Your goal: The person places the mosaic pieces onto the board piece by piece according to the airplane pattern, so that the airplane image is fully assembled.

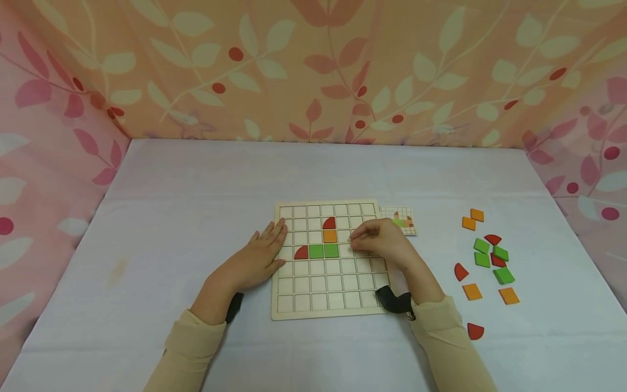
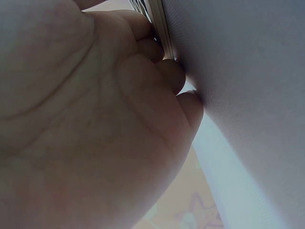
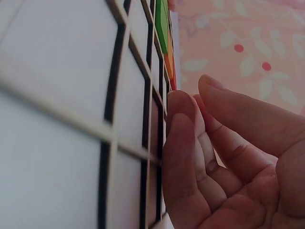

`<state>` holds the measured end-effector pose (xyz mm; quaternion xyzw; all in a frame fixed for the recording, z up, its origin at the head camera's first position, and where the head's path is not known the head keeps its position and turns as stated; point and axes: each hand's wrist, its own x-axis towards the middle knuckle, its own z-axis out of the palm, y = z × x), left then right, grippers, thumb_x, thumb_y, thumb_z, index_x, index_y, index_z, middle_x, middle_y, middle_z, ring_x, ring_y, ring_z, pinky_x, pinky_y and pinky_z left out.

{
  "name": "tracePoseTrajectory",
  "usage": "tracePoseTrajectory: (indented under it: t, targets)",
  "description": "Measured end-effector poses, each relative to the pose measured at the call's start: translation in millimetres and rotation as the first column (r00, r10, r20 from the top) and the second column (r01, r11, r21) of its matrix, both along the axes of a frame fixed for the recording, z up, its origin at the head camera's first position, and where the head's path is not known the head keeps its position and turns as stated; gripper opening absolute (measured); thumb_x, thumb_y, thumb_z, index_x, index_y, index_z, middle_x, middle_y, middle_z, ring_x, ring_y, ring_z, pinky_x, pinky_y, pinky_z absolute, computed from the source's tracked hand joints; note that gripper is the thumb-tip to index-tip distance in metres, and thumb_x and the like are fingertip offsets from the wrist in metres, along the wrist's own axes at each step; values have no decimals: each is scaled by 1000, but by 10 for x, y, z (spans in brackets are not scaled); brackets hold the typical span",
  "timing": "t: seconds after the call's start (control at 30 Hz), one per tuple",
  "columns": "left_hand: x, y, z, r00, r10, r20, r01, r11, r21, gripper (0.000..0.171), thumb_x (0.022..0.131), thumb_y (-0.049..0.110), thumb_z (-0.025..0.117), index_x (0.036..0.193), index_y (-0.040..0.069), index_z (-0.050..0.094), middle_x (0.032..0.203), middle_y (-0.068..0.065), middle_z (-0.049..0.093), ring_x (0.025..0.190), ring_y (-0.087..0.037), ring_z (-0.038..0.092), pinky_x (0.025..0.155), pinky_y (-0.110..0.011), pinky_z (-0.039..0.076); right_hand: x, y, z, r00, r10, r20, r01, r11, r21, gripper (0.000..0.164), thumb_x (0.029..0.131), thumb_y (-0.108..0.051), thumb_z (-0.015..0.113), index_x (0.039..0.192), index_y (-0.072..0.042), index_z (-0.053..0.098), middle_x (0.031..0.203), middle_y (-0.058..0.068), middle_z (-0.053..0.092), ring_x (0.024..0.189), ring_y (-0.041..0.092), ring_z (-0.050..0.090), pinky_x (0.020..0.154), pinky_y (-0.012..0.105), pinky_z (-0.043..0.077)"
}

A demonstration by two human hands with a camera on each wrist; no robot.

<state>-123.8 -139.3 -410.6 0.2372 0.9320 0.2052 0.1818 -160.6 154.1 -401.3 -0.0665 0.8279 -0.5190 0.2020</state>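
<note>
A pale wooden grid board [image 1: 323,314] lies on the white-covered table. In its cells sit two green squares [image 1: 324,250] side by side, an orange square [image 1: 330,236] above the right one, a red quarter-circle [image 1: 330,223] at the top and a red quarter-circle [image 1: 301,252] at the left. My left hand [image 1: 257,258] rests at the board's left edge with fingers extended; its fingertips touch that edge in the left wrist view. Over the right part of the grid, my right hand [image 1: 382,240] has loosely bent fingers. The right wrist view shows its thumb [image 3: 238,102] apart from the fingers, with no piece visible between.
A small pattern card [image 1: 410,213] lies beside the board's upper right, partly covered by my right hand. Farther right are scattered loose pieces: orange squares [image 1: 472,292], green squares [image 1: 503,275] and red quarter-circles [image 1: 475,331]. Floral curtains [image 1: 313,71] surround the table.
</note>
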Motion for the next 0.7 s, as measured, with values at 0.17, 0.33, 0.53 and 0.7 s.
tracePoseTrajectory:
  t: [0.17, 0.33, 0.53, 0.7]
  targets:
    - [8, -3, 6, 1000, 0, 2, 0, 1000, 6, 68, 99, 23, 49, 149, -3, 11, 157, -14, 0, 143, -31, 1, 112, -52, 8, 8, 165, 22, 999, -36, -18, 37, 999, 24, 20, 81, -6, 73, 96, 6, 68, 81, 6, 69, 74, 13, 62, 68, 24, 50]
    - [13, -1, 4, 1000, 3, 5, -3, 1000, 4, 68, 99, 23, 49, 149, -3, 11, 157, -14, 0, 143, -31, 1, 113, -52, 8, 29, 373, 77, 995, -84, -56, 86, 995, 43, 25, 80, -6, 73, 98, 9, 67, 83, 7, 69, 73, 10, 61, 67, 23, 49]
    - [12, 2, 1, 1000, 1, 5, -1, 1000, 8, 68, 99, 23, 49, 149, -3, 11, 157, -13, 0, 143, -30, 0, 113, -51, 7, 62, 682, 134, 984, -165, -69, 170, 983, 69, 29, 83, -7, 71, 103, 12, 64, 90, 6, 70, 76, 5, 62, 69, 21, 50]
    - [7, 1, -1, 1000, -3, 4, 3, 1000, 4, 68, 99, 24, 49, 149, -2, 10, 157, -13, 0, 143, -30, 0, 113, -52, 7, 91, 960, 149, 970, -237, -52, 241, 965, 107, 36, 86, -13, 70, 110, 12, 61, 88, -3, 69, 78, 4, 64, 71, 18, 51]
